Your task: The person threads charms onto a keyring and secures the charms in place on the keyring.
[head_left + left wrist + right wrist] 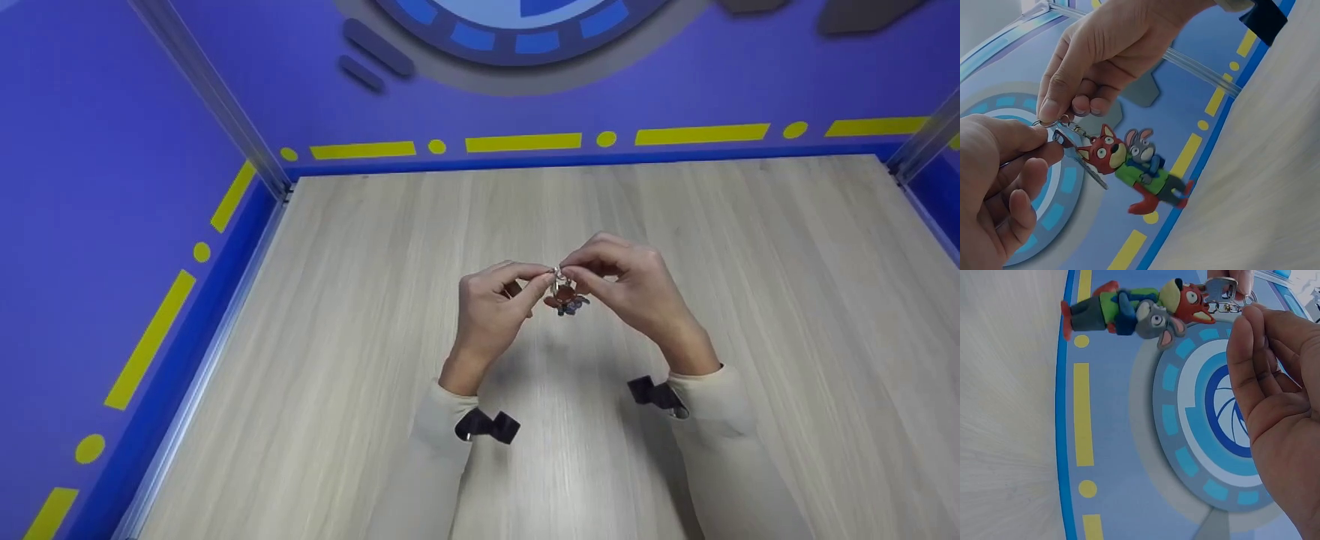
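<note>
A keychain figure (pixel 1140 166), a red fox in a green shirt with a grey rabbit in blue, hangs by a short metal chain (pixel 1079 130) from a small key ring (pixel 1039 122). My left hand (pixel 491 311) pinches the ring between thumb and forefinger. From the other side, my right hand (pixel 637 289) pinches the same ring with thumb and forefinger. Beside the figure, a narrow silvery metal piece (pixel 1092 173) dangles close under the left fingertips; its upper end is partly hidden by them. Both hands are raised over the table, fingertips almost meeting.
The light wood-grain table (pixel 360 300) lies beneath the hands. Blue printed panels (pixel 525 112) with yellow marks rise behind it and at the left, joined by a metal corner post (pixel 217 90). Dark straps (pixel 487 426) sit on both sleeved wrists.
</note>
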Demonstrator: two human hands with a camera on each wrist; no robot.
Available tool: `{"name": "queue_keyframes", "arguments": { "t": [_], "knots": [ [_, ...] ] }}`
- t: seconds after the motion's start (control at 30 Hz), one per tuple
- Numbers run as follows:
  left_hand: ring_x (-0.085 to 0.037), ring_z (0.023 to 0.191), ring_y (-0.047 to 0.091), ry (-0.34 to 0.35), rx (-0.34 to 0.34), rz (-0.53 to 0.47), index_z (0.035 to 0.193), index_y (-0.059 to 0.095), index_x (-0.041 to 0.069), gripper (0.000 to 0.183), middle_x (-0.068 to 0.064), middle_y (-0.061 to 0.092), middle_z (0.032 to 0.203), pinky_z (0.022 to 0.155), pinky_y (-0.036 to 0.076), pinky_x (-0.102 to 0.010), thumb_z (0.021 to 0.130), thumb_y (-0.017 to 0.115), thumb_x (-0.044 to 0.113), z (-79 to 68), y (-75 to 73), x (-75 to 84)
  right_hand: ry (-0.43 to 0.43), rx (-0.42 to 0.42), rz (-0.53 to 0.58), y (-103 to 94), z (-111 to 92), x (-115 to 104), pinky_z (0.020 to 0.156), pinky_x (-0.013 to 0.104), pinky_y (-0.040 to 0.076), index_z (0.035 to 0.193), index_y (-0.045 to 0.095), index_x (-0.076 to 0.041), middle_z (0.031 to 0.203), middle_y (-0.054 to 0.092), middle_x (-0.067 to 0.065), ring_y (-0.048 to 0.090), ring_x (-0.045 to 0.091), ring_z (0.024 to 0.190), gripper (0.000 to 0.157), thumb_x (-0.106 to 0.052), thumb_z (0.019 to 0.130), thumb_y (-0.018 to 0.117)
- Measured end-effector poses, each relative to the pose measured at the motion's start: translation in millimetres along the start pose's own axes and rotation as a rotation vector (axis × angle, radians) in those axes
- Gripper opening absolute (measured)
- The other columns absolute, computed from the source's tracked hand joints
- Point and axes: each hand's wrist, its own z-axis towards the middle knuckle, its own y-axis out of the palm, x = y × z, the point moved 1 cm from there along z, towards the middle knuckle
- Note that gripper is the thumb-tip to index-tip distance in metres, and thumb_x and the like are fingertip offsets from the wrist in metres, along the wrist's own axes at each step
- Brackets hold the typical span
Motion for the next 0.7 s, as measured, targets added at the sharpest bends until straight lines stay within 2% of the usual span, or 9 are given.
{"name": "queue_keyframes", "arguments": {
  "t": [0.17, 0.4, 0.5, 0.7],
  "knots": [
    [-0.014, 0.05, 0.059, -0.086, 0.011, -0.078, 0.098, 0.083, 0.002, 0.008, -0.001, 0.077, 0.085, 0.046, 0.047, -0.024, 0.096, 0.081, 0.01, -1.0, 0.2, 0.6, 0.019, 0.011, 0.038, 0.4, -0.6, 0.7, 0.068, 0.021, 0.057, 0.099, 0.08, -0.002, 0.09, 0.071, 0.003, 0.066, 0.016, 0.073, 0.01, 0.006, 0.093, 0.078],
    [-0.016, 0.051, 0.059, -0.133, 0.018, -0.117, 0.098, 0.083, 0.002, 0.009, -0.002, 0.077, 0.085, 0.046, 0.044, -0.022, 0.096, 0.082, 0.011, -1.3, 0.3, -0.3, 0.029, 0.016, 0.097, 1.3, -0.8, 2.3, 0.066, 0.021, 0.056, 0.1, 0.079, 0.0, 0.09, 0.071, 0.006, 0.066, 0.017, 0.071, 0.008, 0.006, 0.094, 0.076],
    [-0.016, 0.053, 0.06, -0.132, 0.01, -0.102, 0.098, 0.083, 0.003, 0.009, 0.0, 0.076, 0.087, 0.048, 0.047, -0.024, 0.096, 0.081, 0.012, -0.4, 0.8, 0.1, 0.03, 0.012, 0.105, 1.3, -0.2, 2.3, 0.067, 0.021, 0.056, 0.1, 0.078, 0.003, 0.091, 0.071, 0.007, 0.066, 0.017, 0.073, 0.006, 0.005, 0.096, 0.074],
    [-0.017, 0.062, 0.064, -0.071, 0.0, -0.014, 0.1, 0.08, 0.004, 0.008, -0.001, 0.073, 0.091, 0.057, 0.057, -0.031, 0.097, 0.08, 0.011, 0.9, 1.6, -1.3, 0.075, -0.029, 0.099, 3.1, 0.4, 3.2, 0.071, 0.024, 0.058, 0.103, 0.073, 0.003, 0.095, 0.068, 0.006, 0.068, 0.02, 0.077, 0.005, 0.003, 0.099, 0.071]
  ]
}}
